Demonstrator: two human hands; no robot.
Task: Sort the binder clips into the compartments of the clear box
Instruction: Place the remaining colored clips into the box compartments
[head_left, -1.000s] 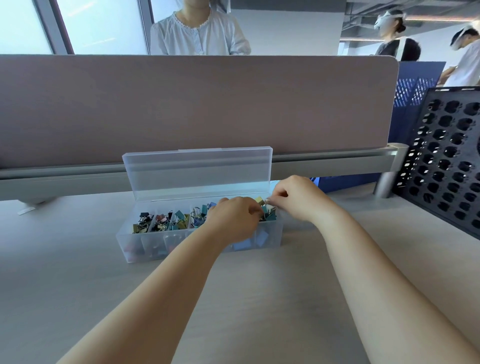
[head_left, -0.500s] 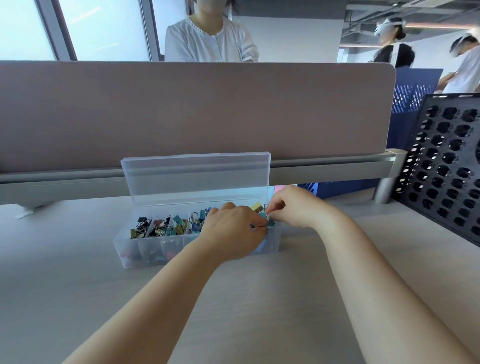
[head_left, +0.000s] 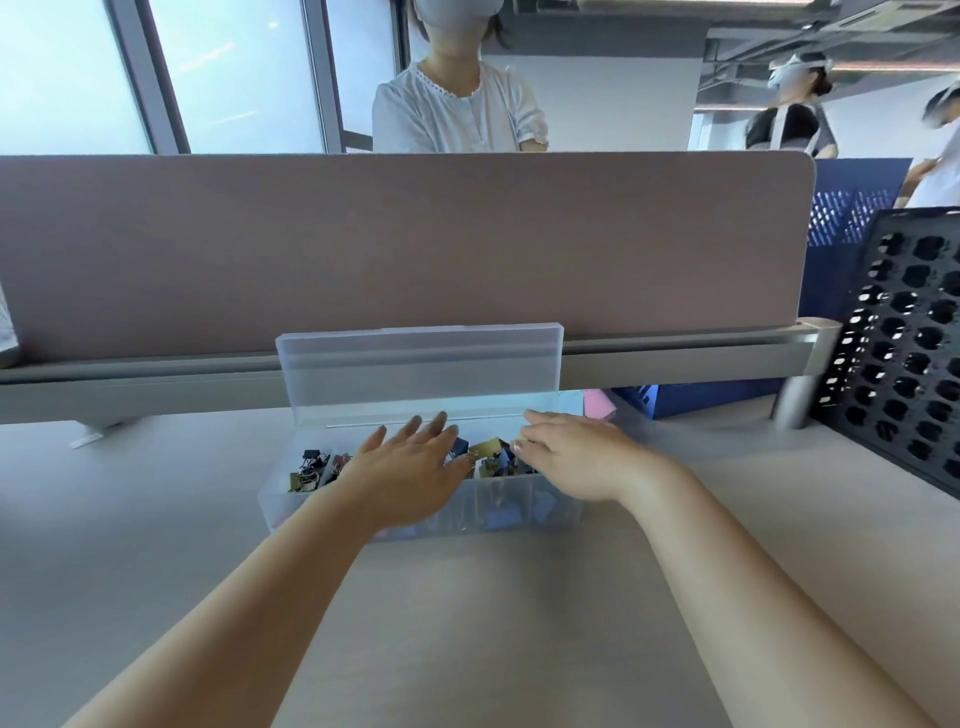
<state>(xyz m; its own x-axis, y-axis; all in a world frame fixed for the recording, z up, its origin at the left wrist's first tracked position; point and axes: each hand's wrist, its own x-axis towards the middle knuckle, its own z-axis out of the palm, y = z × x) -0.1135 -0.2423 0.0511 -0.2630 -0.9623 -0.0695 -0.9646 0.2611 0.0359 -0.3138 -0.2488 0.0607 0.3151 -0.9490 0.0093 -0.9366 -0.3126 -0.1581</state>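
Nearest to me on the pale desk (head_left: 156, 545), my two forearms reach toward one clear box (head_left: 280, 499). My left hand (head_left: 410, 467) hovers over its middle, grip apart, fingers spread and holding nothing. My right hand (head_left: 576, 457) lies flat over the box's right end, its grip also slack, fingers stretched leftward. The binder clips (head_left: 488, 452) sit inside the box, black, gold and blue, heaped at the left end and between my hands; I cannot count them or the compartments. Its one lid (head_left: 415, 364) stands upright behind. Two paper notes (head_left: 597, 402), blue and pink, lie just past it. Beyond come one divider panel (head_left: 415, 249), one black perforated rack (head_left: 914, 338) at right, and three people (head_left: 457, 114).
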